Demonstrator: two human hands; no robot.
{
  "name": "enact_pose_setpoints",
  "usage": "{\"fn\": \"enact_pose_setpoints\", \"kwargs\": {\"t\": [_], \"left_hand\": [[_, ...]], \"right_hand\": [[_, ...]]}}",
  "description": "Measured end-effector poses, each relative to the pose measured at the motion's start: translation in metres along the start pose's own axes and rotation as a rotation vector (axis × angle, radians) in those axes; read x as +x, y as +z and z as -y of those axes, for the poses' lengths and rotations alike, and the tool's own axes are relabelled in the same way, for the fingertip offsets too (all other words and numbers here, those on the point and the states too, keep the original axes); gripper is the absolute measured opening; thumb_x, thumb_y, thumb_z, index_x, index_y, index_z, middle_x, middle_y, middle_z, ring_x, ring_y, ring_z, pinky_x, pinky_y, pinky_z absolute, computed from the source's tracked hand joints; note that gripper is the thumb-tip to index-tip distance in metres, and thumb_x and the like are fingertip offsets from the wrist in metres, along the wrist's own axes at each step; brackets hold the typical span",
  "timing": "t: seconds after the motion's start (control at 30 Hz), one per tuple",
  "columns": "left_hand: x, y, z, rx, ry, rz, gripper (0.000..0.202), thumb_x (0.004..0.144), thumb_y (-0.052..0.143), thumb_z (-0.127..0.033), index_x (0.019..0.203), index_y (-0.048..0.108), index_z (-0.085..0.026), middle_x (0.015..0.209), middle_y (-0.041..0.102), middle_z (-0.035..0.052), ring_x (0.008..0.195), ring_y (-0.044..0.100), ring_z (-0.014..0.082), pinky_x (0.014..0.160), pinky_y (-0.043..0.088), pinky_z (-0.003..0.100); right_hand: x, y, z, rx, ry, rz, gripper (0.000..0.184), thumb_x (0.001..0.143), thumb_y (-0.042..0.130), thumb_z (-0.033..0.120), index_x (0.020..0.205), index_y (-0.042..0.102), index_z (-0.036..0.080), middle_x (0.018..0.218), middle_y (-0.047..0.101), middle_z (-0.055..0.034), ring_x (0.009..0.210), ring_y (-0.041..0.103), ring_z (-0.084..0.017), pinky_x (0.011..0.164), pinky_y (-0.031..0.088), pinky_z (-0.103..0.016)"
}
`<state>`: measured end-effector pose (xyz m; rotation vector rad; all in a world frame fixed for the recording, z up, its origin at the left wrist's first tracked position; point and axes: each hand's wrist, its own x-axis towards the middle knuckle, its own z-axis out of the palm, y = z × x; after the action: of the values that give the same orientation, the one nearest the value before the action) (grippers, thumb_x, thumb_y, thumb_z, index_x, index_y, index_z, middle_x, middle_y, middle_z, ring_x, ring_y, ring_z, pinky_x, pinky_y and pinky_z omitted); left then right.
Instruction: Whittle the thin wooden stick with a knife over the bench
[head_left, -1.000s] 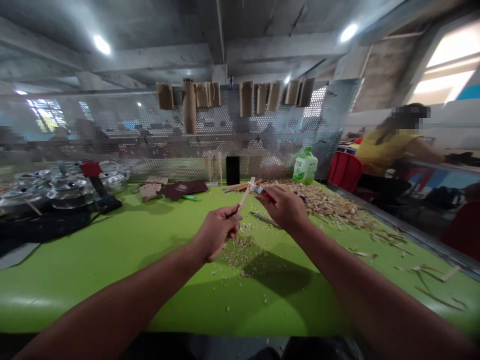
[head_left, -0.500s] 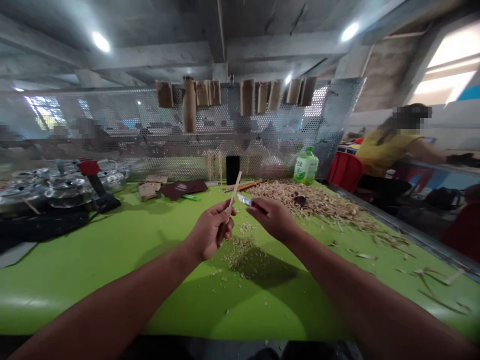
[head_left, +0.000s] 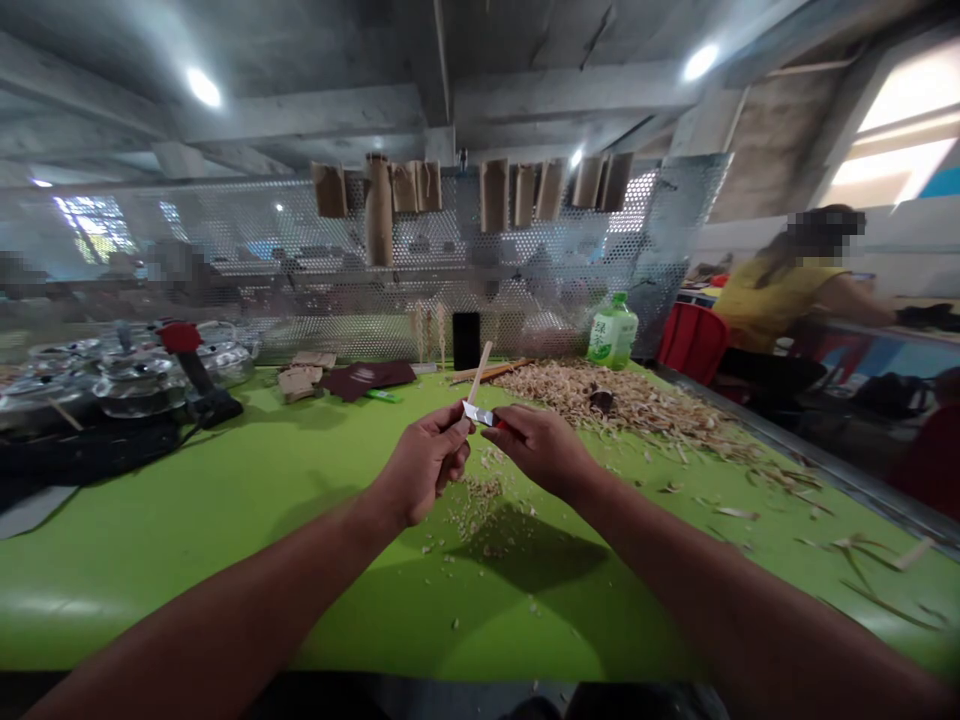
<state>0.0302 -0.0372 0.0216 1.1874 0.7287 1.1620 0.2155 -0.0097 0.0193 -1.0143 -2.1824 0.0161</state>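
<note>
My left hand (head_left: pixel 421 462) is closed around the lower end of a thin pale wooden stick (head_left: pixel 480 365) that points up and away from me. My right hand (head_left: pixel 541 447) grips a small knife (head_left: pixel 480 415) with a red handle and a short silver blade. The blade lies against the stick just above my left fingers. Both hands hover over the green table (head_left: pixel 225 520), above a small heap of fine wood shavings (head_left: pixel 480 500).
A big pile of wood chips (head_left: pixel 622 395) spreads at the right, with a green bottle (head_left: pixel 610 335) behind it. Metal lids and a red-topped tool (head_left: pixel 187 365) sit at the left. A perforated metal screen (head_left: pixel 450 260) backs the table. A person in yellow (head_left: pixel 795 295) sits at the right.
My right hand has drawn the knife back left and down the stick, from near its tip to just above my left fingers. The stick now stands a little more upright.
</note>
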Motion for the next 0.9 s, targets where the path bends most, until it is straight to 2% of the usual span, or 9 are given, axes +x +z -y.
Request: {"fn": "enact_pose_setpoints", "kwargs": {"t": [0.2, 0.3, 0.4, 0.47, 0.53, 0.57, 0.63, 0.77, 0.9], "left_hand": [[-0.001, -0.002, -0.002, 0.053, -0.005, -0.004, 0.039, 0.082, 0.063, -0.027, 0.119, 0.06, -0.016, 0.061, 0.041, -0.0053, 0.048, 0.033, 0.004, 0.041, 0.024, 0.015], [-0.006, 0.001, -0.002, 0.041, -0.012, 0.001, 0.042, 0.082, 0.063, -0.026, 0.122, 0.059, -0.017, 0.066, 0.044, -0.0043, 0.049, 0.034, 0.0037, 0.041, 0.023, 0.015], [-0.014, 0.008, 0.002, 0.073, -0.052, 0.022, 0.044, 0.081, 0.064, -0.026, 0.124, 0.059, -0.017, 0.068, 0.049, -0.0031, 0.046, 0.033, 0.0032, 0.039, 0.024, 0.016], [-0.017, 0.013, 0.004, 0.079, -0.094, 0.063, 0.044, 0.079, 0.067, -0.026, 0.122, 0.06, -0.017, 0.07, 0.052, -0.0022, 0.046, 0.036, 0.0034, 0.039, 0.028, 0.017], [-0.016, 0.015, 0.005, -0.003, -0.105, 0.08, 0.036, 0.078, 0.068, -0.025, 0.113, 0.063, -0.016, 0.074, 0.053, -0.0015, 0.047, 0.038, 0.003, 0.038, 0.03, 0.017], [-0.014, 0.015, 0.004, -0.055, -0.098, 0.074, 0.029, 0.079, 0.067, -0.025, 0.106, 0.065, -0.015, 0.074, 0.053, -0.0013, 0.046, 0.039, 0.0031, 0.038, 0.031, 0.017], [-0.008, 0.011, 0.002, -0.14, -0.079, 0.041, 0.019, 0.081, 0.064, -0.024, 0.097, 0.065, -0.013, 0.076, 0.054, -0.0003, 0.048, 0.044, 0.004, 0.039, 0.036, 0.017], [0.0, 0.002, -0.001, -0.233, -0.048, 0.006, 0.021, 0.084, 0.058, -0.019, 0.104, 0.063, -0.014, 0.081, 0.056, 0.0011, 0.053, 0.049, 0.0052, 0.043, 0.042, 0.018], [-0.001, 0.001, -0.003, -0.249, -0.038, 0.025, 0.023, 0.084, 0.057, -0.019, 0.106, 0.061, -0.015, 0.084, 0.056, 0.0012, 0.053, 0.048, 0.0049, 0.043, 0.04, 0.017]], "right_hand": [[-0.001, 0.0, 0.006, -0.085, 0.011, -0.03, 0.025, 0.092, 0.047, 0.04, 0.081, 0.058, 0.02, 0.071, 0.057, -0.0025, 0.059, 0.046, -0.012, 0.054, 0.026, -0.027], [0.004, -0.007, -0.005, -0.09, 0.004, -0.073, 0.027, 0.09, 0.048, 0.042, 0.081, 0.059, 0.02, 0.073, 0.057, -0.0028, 0.06, 0.046, -0.012, 0.054, 0.026, -0.027], [0.013, -0.032, -0.038, -0.054, 0.176, -0.267, 0.033, 0.089, 0.046, 0.044, 0.07, 0.056, 0.019, 0.063, 0.053, -0.0015, 0.056, 0.043, -0.012, 0.053, 0.025, -0.027], [0.016, -0.053, -0.066, -0.039, 0.457, -0.456, 0.038, 0.088, 0.045, 0.047, 0.061, 0.05, 0.02, 0.05, 0.044, 0.0013, 0.049, 0.038, -0.012, 0.051, 0.022, -0.028], [0.016, -0.067, -0.086, -0.068, 0.565, -0.622, 0.041, 0.087, 0.044, 0.047, 0.055, 0.046, 0.021, 0.049, 0.041, 0.0014, 0.05, 0.039, -0.013, 0.052, 0.022, -0.029], [0.015, -0.069, -0.09, -0.06, 0.566, -0.652, 0.041, 0.087, 0.043, 0.047, 0.056, 0.046, 0.02, 0.05, 0.042, 0.0012, 0.051, 0.039, -0.013, 0.052, 0.023, -0.029], [0.013, -0.061, -0.086, -0.026, 0.484, -0.611, 0.039, 0.087, 0.043, 0.047, 0.06, 0.048, 0.02, 0.054, 0.045, 0.0011, 0.054, 0.04, -0.013, 0.052, 0.024, -0.028], [0.008, -0.024, -0.047, 0.044, 0.208, -0.314, 0.033, 0.088, 0.046, 0.044, 0.067, 0.05, 0.019, 0.059, 0.045, 0.0018, 0.056, 0.04, -0.012, 0.053, 0.026, -0.026], [0.004, -0.008, -0.015, 0.045, 0.109, -0.144, 0.03, 0.091, 0.046, 0.042, 0.072, 0.052, 0.019, 0.065, 0.051, 0.0004, 0.059, 0.044, -0.012, 0.055, 0.028, -0.026]]}}
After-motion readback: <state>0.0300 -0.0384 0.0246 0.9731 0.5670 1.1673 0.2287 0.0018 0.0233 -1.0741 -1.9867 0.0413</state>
